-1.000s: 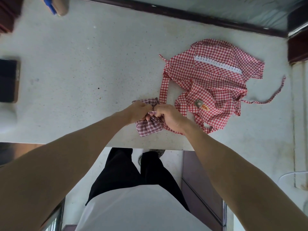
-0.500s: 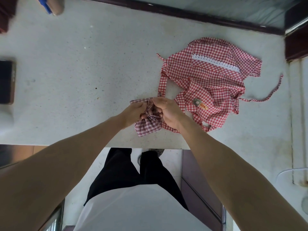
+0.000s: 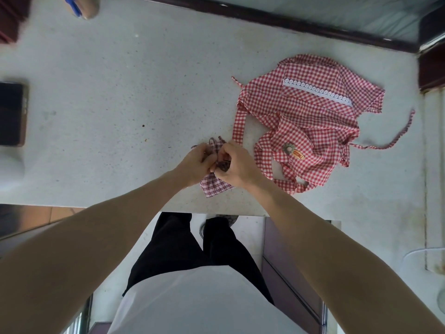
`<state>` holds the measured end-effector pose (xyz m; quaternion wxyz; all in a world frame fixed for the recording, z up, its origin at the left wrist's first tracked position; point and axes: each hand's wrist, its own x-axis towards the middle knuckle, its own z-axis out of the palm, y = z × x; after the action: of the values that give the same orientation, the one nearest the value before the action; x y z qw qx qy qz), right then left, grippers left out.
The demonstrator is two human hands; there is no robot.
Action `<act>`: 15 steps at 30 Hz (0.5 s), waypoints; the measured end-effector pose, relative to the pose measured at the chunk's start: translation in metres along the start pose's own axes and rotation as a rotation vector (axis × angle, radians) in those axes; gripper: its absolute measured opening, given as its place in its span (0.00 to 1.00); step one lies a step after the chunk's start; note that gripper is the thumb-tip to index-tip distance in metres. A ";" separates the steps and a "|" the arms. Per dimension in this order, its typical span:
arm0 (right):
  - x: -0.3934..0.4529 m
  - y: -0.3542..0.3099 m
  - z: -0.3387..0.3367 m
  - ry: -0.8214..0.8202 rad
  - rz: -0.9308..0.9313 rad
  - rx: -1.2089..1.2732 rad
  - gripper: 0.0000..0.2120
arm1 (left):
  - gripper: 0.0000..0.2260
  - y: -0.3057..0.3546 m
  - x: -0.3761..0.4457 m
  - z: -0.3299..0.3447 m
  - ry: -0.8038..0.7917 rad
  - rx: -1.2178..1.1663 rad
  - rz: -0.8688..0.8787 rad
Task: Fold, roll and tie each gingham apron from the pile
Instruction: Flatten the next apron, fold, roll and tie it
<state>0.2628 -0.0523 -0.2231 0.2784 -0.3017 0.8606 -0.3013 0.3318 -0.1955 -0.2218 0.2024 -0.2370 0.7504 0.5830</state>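
Note:
A small rolled apron in dark red gingham [image 3: 215, 188] lies near the table's front edge. My left hand [image 3: 193, 162] and my right hand [image 3: 234, 165] meet on top of it, and each pinches a thin strap of the roll. Strap loops stick up behind my fingers. The hands hide most of the roll. To the right, a brighter red gingham apron [image 3: 310, 121] with a white lace strip lies crumpled, its straps trailing to both sides.
The pale stone table [image 3: 120, 97] ends at a front edge just below the roll. A dark phone [image 3: 12, 114] lies at the left edge. A blue-and-tan object [image 3: 81, 6] sits at the far left corner. A dark ledge runs along the back.
Both hands have shifted a little on the roll and worked its straps; strap loops now stand up behind my fingers. The red apron has not moved.

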 end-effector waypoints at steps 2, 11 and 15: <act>0.001 0.000 0.001 0.015 0.006 -0.018 0.10 | 0.05 -0.001 -0.004 0.006 0.156 0.075 0.055; -0.001 0.007 0.008 0.046 0.054 0.037 0.06 | 0.02 -0.014 -0.007 0.014 0.422 0.235 0.394; 0.002 0.005 0.019 0.082 0.152 0.053 0.16 | 0.02 -0.013 -0.006 0.012 0.459 0.385 0.493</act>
<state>0.2721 -0.0575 -0.2399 0.2730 -0.2157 0.8834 -0.3140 0.3448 -0.1860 -0.2311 -0.0763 -0.1316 0.9063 0.3943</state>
